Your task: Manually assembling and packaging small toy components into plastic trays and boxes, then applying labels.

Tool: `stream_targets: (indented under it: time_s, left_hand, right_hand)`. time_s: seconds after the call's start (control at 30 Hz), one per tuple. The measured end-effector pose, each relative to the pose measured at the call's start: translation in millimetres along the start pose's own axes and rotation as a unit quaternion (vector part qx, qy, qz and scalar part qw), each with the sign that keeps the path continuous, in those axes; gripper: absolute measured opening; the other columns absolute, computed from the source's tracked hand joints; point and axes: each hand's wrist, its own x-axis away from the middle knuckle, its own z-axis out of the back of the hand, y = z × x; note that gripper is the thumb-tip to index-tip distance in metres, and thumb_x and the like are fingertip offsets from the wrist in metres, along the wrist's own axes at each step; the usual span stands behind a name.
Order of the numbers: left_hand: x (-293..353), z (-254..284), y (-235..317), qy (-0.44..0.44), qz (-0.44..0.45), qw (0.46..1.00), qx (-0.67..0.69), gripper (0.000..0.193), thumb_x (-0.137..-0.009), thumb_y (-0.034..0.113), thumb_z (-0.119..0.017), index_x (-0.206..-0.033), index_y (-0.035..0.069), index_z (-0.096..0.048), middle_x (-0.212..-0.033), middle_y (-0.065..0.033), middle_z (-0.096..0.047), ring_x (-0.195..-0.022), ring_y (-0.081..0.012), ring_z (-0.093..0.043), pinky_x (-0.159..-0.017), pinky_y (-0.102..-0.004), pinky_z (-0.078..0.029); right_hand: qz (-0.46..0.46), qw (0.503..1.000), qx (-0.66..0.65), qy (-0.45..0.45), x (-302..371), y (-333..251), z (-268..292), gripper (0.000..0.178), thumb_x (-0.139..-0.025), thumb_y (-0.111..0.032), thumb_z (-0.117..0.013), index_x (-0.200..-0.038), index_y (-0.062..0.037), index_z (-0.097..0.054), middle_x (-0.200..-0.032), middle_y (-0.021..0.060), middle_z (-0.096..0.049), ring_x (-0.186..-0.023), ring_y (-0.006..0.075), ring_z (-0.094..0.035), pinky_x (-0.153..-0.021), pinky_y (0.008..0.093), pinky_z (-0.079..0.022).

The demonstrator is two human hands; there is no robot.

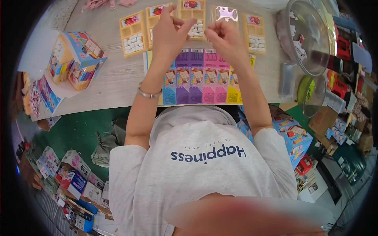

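Observation:
Several pale yellow compartment trays stand in a row at the far side of the table. The leftmost tray (134, 33) has small white pellets in its lower part and a strawberry-picture piece on top. My left hand (168, 33) hovers over the second and third trays, thumb and forefinger spread apart. The third tray (191, 4) shows white pellets beside its thumb. My right hand (227, 39) is closed, fingertips pinched between the third and fourth trays; what they hold, if anything, is hidden. A shiny piece (226, 14) reflects light at the top of the fourth tray. Rightmost is another filled tray (254, 33).
A printed sheet of colourful cards (197, 78) lies before me. At left, an open display box (84, 49) holds stacked trays. On the right are a clear bowl (281, 29) with small pieces, a clear rectangular container (288, 80) and a green round container (306, 90).

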Motion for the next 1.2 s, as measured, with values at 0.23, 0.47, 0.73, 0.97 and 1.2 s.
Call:
stream_targets:
  time_s: [0.23,0.47,0.73,0.97,1.2]
  left_hand:
    - [-30,-21,-39,0.073,-0.246,0.849,-0.462,0.051,-0.088,0.021,-0.068,-0.131,0.000,-0.052,-0.135,-0.0157,-0.052,-0.126,-0.0323,-0.050,-0.098,-0.0453,-0.046]
    - [-36,-61,-64,0.018,-0.329,0.848,-0.414,0.068,-0.094,0.035,-0.058,-0.150,0.004,-0.037,-0.157,-0.0119,-0.037,-0.148,-0.0310,-0.027,-0.119,-0.0501,-0.023]
    - [-38,-68,-57,0.028,-0.309,0.815,-0.489,0.074,-0.097,0.051,-0.049,-0.152,0.004,-0.034,-0.161,-0.0122,-0.029,-0.151,-0.0318,-0.020,-0.120,-0.0560,-0.012]
    - [-9,-57,-27,-0.012,-0.314,0.896,-0.315,0.077,-0.100,0.059,-0.040,-0.153,0.003,-0.031,-0.158,-0.0219,-0.030,-0.150,-0.0374,-0.020,-0.118,-0.0587,-0.014]
    - [30,-50,-9,-0.110,-0.270,0.949,-0.124,0.070,-0.105,0.055,-0.033,-0.148,0.000,-0.040,-0.143,-0.0240,-0.049,-0.134,-0.0410,-0.042,-0.114,-0.0429,-0.030]
  right_hand:
    - [0.026,0.934,0.349,0.070,-33,9,-22,0.031,-0.085,-0.027,-0.070,-0.098,0.0010,-0.067,-0.082,0.0177,-0.071,-0.076,0.0287,-0.070,-0.067,0.0379,-0.053]
    - [0.051,0.943,0.283,0.169,23,-11,27,0.025,-0.088,-0.019,-0.070,-0.106,-0.0018,-0.069,-0.083,0.0131,-0.070,-0.072,0.0226,-0.067,-0.068,0.0344,-0.053]
    - [-0.163,0.934,0.215,0.234,160,68,223,0.025,-0.087,-0.013,-0.075,-0.108,-0.0010,-0.069,-0.085,-0.0020,-0.067,-0.079,0.0067,-0.059,-0.071,0.0234,-0.047]
    - [-0.212,0.965,-0.010,0.153,176,120,251,0.021,-0.084,-0.009,-0.078,-0.103,-0.0026,-0.073,-0.088,-0.0007,-0.069,-0.078,0.0077,-0.060,-0.071,0.0238,-0.048]
    - [-0.230,0.962,-0.045,0.138,175,118,255,0.019,-0.084,-0.010,-0.078,-0.102,-0.0032,-0.074,-0.087,-0.0010,-0.070,-0.077,0.0081,-0.060,-0.069,0.0229,-0.048]
